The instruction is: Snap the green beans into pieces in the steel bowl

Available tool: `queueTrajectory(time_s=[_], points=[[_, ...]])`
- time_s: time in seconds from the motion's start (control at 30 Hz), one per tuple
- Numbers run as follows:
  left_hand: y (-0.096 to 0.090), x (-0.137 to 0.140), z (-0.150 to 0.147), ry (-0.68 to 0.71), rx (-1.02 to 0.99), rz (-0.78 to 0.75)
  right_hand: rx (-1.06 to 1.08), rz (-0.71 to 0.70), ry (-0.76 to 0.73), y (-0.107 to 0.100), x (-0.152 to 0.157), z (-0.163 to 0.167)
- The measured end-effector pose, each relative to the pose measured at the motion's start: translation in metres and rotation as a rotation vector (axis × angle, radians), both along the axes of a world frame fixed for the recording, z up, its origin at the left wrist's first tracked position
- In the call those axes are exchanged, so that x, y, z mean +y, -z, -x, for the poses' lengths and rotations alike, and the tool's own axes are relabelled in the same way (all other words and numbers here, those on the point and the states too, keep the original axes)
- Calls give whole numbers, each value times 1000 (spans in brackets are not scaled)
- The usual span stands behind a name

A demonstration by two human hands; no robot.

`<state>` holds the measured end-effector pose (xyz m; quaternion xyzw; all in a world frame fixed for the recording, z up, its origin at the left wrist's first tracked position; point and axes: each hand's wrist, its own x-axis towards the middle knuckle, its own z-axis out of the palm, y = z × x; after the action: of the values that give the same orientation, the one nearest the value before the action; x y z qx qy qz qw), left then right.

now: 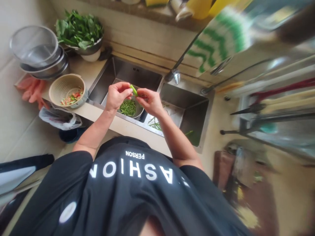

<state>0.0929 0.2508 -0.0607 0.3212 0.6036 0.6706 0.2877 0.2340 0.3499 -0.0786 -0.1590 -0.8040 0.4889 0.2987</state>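
Note:
Both of my hands are raised over a steel double sink (197,98). Between their fingertips they pinch one short green vegetable stalk (133,89): my left hand (116,95) grips its left end and my right hand (150,101) its right end. Just below the hands, a metal bowl (139,111) in the sink holds several cut green pieces (128,107). More green stalks (155,124) lie on the sink divider under my right wrist.
On the counter at left stand a beige colander (66,86) with vegetable scraps, stacked metal basins (40,57) and a bowl of leafy greens (78,31). A faucet (174,76) stands behind the sink. A plastic bag (60,118) hangs off the counter edge.

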Motion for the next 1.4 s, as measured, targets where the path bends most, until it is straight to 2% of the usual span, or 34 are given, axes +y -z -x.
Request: queueTrajectory(time_s=[0.13, 0.27, 0.4, 0.53, 0.7, 0.8, 0.93, 1.0, 1.1, 1.2, 1.3, 1.4], points=[[2, -16, -2, 31, 82, 31, -77, -232, -18, -8, -8, 11], [7, -23, -2, 6, 146, 46, -126, -357, -90, -11, -11, 15], [8, -23, -1, 7, 190, 61, -151, -430, -104, -13, -7, 14], [11, -17, -5, 8, 166, 53, -167, -414, -42, -12, -6, 14], [30, -6, -4, 7, -84, 46, -122, -240, 51, -5, -9, 18], [41, -2, -1, 2, -248, 79, -151, -16, 89, 9, -9, 23], [43, -1, 1, -3, -329, 104, -150, 330, 76, 32, -7, 30], [42, -2, 1, 7, -315, 115, -132, 395, 73, 39, -5, 30], [44, -6, -1, 66, -217, 145, -88, 292, 82, 39, -1, 26], [50, -8, -2, 91, -110, 164, -83, 103, 68, 31, 4, 22], [53, -7, -1, 53, -37, 174, -131, -105, 66, 21, 1, 22], [54, -2, 1, 13, -117, 171, -180, -181, 137, 17, -4, 29]])
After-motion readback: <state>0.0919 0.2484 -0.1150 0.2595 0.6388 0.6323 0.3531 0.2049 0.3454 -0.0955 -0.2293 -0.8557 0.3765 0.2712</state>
